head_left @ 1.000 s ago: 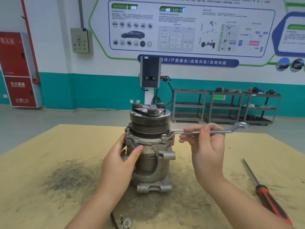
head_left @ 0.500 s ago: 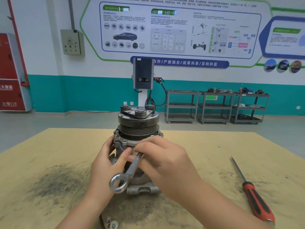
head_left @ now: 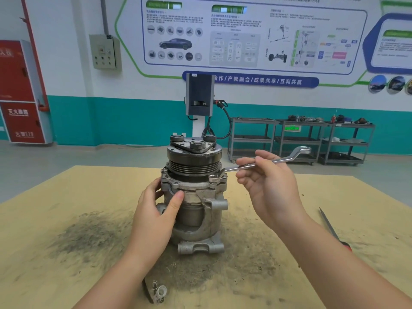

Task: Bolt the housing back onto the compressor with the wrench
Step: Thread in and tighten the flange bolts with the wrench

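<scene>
The compressor (head_left: 194, 192) stands upright mid-table, the left hand (head_left: 153, 210) gripping its housing (head_left: 191, 186) from the left, while the right hand (head_left: 267, 186) pinches the wrench (head_left: 263, 165), whose near end sits on a bolt (head_left: 215, 176) at the housing's right. A screwdriver (head_left: 330, 226) lies at the right on the table (head_left: 66, 197), with bare room on the left. The far wall's red cabinet (head_left: 21, 92) reads "119".

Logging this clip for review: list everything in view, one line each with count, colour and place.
compressor: one, grey metal, upright mid-table
wrench: one, silver, ring end on a right flange bolt
screwdriver: one, red handle, table's right edge
small fitting: one, whitish, near table edge
table: one, tan, grimy patch
carts: three, grey, back wall
cabinet: one, red, far left
left hand: steadies the compressor
right hand: pinches the wrench shaft
</scene>
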